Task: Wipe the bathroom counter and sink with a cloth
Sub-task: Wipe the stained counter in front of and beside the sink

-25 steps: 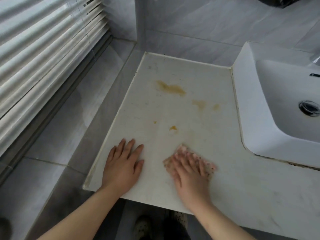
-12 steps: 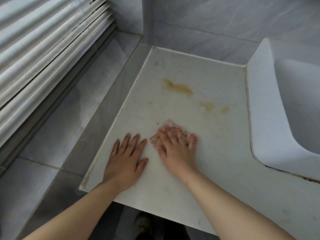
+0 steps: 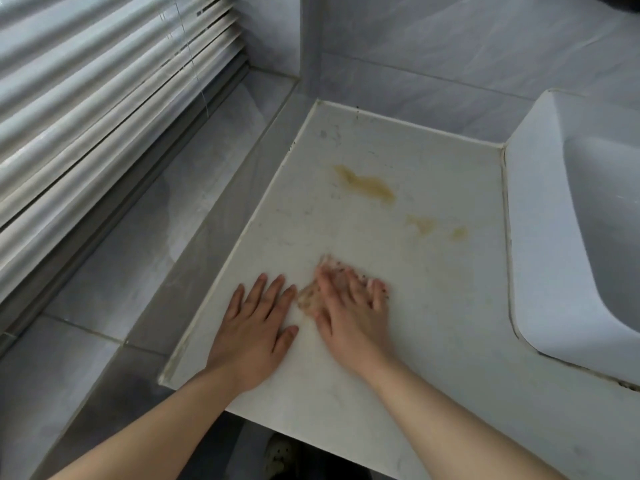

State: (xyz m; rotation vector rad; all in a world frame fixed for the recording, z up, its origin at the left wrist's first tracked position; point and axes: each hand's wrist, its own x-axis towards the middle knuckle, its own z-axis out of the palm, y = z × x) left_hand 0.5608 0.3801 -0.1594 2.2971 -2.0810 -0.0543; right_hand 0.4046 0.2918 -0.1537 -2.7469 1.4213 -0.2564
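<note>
The cloth [image 3: 307, 298] lies on the white desk [image 3: 433, 306], in the near-left part of its top, just beside the left edge strip. It is a small, crumpled rag, pale pinkish-tan and speckled with dark flecks. Most of it is hidden. Only a fringe shows at 9 o'clock from the covering hand, and a paler lump past the fingertips at 12 o'clock. Motion blur softens its outline.

The right hand [image 3: 349, 317] lies flat on the cloth, fingers straight and slightly spread, pressing down without curling round it. The left hand [image 3: 252, 327] sits at 9 o'clock from it, close by, palm down on bare desk with fingers extended and loosely fanned, holding nothing.

From the cloth, a long brownish-yellow stain [image 3: 367, 185] lies at 12 o'clock, well apart. Two smaller blotches [image 3: 420, 223] [image 3: 460, 233] lie toward 1 o'clock, nearer. Faint grey scuffs and specks mark the far part of the desk.

The white sink [image 3: 540, 237] stands at 3 o'clock, its smooth outer wall meeting the desk along a caulked seam with dark grime [image 3: 623, 382] at the near end.

At 9 to 10 o'clock, a grey tiled ledge [image 3: 156, 220] runs below slatted window blinds [image 3: 104, 81]. Grey marbled wall tiles [image 3: 450, 64] close the far side. A spotted shoe [image 3: 277, 452] shows below the desk's near edge at 6 o'clock.
</note>
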